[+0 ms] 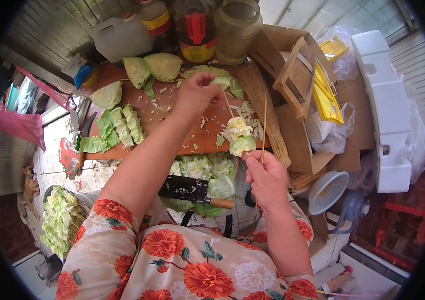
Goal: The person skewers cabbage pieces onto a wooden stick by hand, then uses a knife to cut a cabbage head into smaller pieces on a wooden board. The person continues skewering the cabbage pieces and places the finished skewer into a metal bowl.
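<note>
Left hand (197, 95): your fingers pinch a cabbage leaf piece (225, 82) at the tip of the cabbage skewer (238, 130), over the chopping board (207, 136). Right hand (269, 181): fingers grasp that skewer's lower end, plus a bare skewer (265, 117). Cardboard box (291, 132): yellow plasticware (325, 100). Jar (240, 32): contents unclear.

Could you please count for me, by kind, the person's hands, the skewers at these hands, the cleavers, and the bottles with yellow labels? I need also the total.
Hands (left hand, right hand): 2
Skewers at the hands: 2
Cleavers: 1
Yellow-labelled bottles: 2
Total: 7
</note>
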`<move>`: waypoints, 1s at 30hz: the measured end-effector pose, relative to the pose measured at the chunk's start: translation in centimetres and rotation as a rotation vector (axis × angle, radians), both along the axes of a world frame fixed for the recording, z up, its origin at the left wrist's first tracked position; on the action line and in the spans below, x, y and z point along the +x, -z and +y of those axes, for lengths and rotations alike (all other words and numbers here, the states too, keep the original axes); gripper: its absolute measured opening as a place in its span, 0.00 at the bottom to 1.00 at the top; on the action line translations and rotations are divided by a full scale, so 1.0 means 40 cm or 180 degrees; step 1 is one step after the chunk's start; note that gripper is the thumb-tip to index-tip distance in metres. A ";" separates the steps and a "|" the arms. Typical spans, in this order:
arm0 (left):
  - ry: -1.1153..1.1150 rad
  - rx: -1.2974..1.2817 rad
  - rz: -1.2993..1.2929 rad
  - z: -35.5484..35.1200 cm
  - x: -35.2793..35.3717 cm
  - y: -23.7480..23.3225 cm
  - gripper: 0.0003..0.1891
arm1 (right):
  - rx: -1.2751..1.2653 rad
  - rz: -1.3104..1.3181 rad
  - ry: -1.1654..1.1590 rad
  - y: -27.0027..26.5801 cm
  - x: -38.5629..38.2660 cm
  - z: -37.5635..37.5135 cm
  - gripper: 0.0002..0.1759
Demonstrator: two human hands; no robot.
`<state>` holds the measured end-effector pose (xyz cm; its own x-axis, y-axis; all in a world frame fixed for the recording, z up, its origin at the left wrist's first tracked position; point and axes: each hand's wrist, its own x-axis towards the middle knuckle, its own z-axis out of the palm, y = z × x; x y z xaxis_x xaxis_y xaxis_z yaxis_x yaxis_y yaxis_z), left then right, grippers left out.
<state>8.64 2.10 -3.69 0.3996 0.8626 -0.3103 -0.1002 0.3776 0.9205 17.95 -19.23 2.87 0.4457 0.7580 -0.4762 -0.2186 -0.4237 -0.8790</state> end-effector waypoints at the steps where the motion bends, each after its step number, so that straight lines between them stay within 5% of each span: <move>1: -0.0005 0.0006 0.0002 -0.004 -0.004 -0.001 0.12 | -0.0001 0.0091 0.0036 -0.002 -0.003 -0.002 0.05; 7: 0.0482 0.0573 -0.0037 -0.037 -0.036 -0.047 0.12 | 0.0110 0.0262 0.0110 -0.011 -0.022 -0.020 0.05; 10: 0.1410 0.0444 -0.0230 -0.090 -0.047 -0.084 0.12 | 0.0398 0.0423 0.0264 -0.015 -0.028 -0.010 0.06; 23: 0.0937 0.1044 0.0090 -0.076 -0.103 -0.067 0.12 | 0.0428 0.0137 0.0123 0.030 -0.048 0.021 0.07; 26: 0.0948 0.0990 0.0266 -0.055 -0.132 -0.061 0.18 | 0.0350 0.0053 0.0096 0.031 -0.057 0.037 0.08; 30: 0.0794 -0.0439 -0.0332 -0.079 -0.161 -0.088 0.26 | 0.0553 0.0565 0.0058 0.033 -0.075 0.053 0.10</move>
